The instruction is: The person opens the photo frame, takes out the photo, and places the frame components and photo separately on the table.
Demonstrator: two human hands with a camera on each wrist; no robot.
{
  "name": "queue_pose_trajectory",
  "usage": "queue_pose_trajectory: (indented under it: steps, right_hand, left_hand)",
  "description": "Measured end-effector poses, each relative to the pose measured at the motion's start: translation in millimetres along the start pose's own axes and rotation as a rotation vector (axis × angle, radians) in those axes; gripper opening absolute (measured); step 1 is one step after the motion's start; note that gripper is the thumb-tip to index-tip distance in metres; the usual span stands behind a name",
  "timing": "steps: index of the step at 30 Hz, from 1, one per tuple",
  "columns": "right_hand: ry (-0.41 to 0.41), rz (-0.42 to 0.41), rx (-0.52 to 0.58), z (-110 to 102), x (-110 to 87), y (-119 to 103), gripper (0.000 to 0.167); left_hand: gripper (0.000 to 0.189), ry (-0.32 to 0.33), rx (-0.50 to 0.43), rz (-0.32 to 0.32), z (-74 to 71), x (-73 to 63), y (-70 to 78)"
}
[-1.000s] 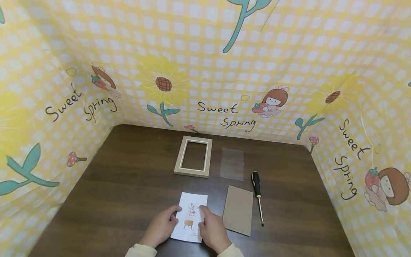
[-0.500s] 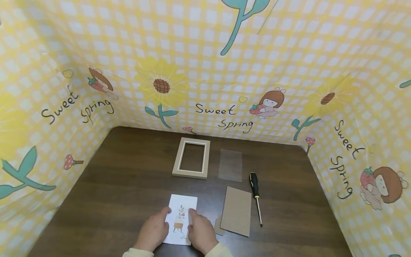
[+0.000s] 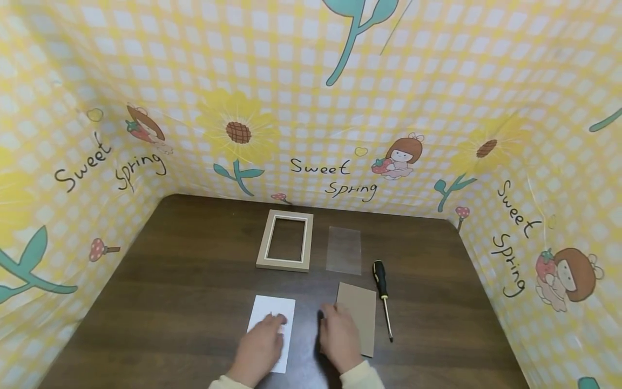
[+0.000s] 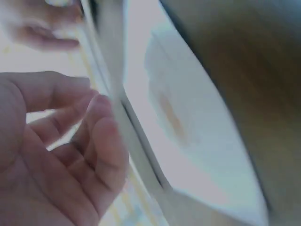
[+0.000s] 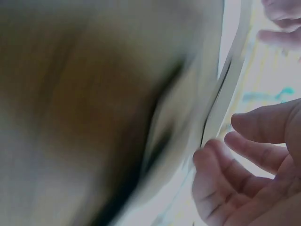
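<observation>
A white card (image 3: 284, 351) with a printed plant picture lies on the table; in the left wrist view the card (image 4: 197, 141) is blurred. My left hand (image 3: 259, 346) overlaps it in the head view, while the left wrist view has the hand (image 4: 61, 146) beside it, fingers loosely bent with nothing between them. Over the left side of a brown backing board (image 3: 363, 313) is my right hand (image 3: 340, 335), hiding part of that board. In the right wrist view, the right hand (image 5: 249, 174) has loosely curled fingers and a gap between thumb and fingertips.
A beige picture frame (image 3: 263, 246) lies at the back of the dark table (image 3: 170, 302). Right of it is a clear sheet (image 3: 344, 251). A black-handled screwdriver (image 3: 381, 286) lies right of the board. Patterned yellow cloth (image 3: 272, 70) walls in the table.
Both hands held the card by its sides and shifted it left. Now they have let go: the left hand is over the card, and the right hand has moved right to the board.
</observation>
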State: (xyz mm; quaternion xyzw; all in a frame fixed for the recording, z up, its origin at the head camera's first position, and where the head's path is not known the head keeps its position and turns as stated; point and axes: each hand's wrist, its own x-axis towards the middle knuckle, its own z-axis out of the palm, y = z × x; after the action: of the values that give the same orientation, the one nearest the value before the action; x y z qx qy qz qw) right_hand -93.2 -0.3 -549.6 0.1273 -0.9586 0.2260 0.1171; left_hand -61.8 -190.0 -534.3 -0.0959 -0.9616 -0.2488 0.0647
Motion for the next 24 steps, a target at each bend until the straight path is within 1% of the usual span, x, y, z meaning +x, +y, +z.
queue_pose_trajectory:
  steps: [1,2,3,5,7,9,10,12,15,19,21,24]
  right_hand:
    - [0.031,0.002,-0.028,-4,0.8,9,0.03]
    - [0.051,0.009,-0.058,-7,1.1,18,0.029]
    - [0.056,0.02,-0.081,-10,1.1,26,0.029]
    - [0.037,0.039,-0.118,-16,0.4,39,0.029]
    - [-0.02,0.066,-0.13,-19,-1.9,48,0.031]
    - [-0.082,0.092,-0.129,-21,-4.6,54,0.035]
    - [-0.106,0.1,-0.123,-21,-5.5,55,0.036]
    - [-0.139,0.107,-0.115,-21,-7.1,56,0.038]
    - [-0.146,0.08,-0.121,-21,-9.5,54,0.038]
    - [-0.159,0.004,-0.124,-23,-14.3,47,0.04]
    - [-0.173,-0.026,-0.111,-23,-16.3,43,0.04]
    - [-0.188,-0.035,-0.098,-23,-18.4,38,0.04]
  left_hand:
    - [0.022,-0.004,-0.012,0.068,6.7,1.1,9.9]
    - [0.019,-0.029,-0.015,0.131,13.6,2.6,19.9]
    - [0.018,-0.073,-0.017,0.183,19.7,4.0,29.9]
    - [0.018,-0.193,-0.003,0.252,30.8,5.9,49.0]
    - [0.023,-0.294,0.032,0.297,40.5,6.9,63.7]
    - [0.03,-0.361,0.078,0.308,46.9,6.7,74.4]
    - [0.031,-0.375,0.098,0.304,48.8,5.9,76.9]
    - [0.032,-0.381,0.116,0.294,50.3,4.2,79.8]
    - [0.034,-0.382,0.131,0.28,50.6,1.4,79.3]
    - [0.035,-0.39,0.139,0.273,49.9,-3.5,74.0]
    - [0.035,-0.395,0.128,0.268,48.8,-5.4,71.2]
    - [0.033,-0.408,0.106,0.255,45.7,-6.1,68.1]
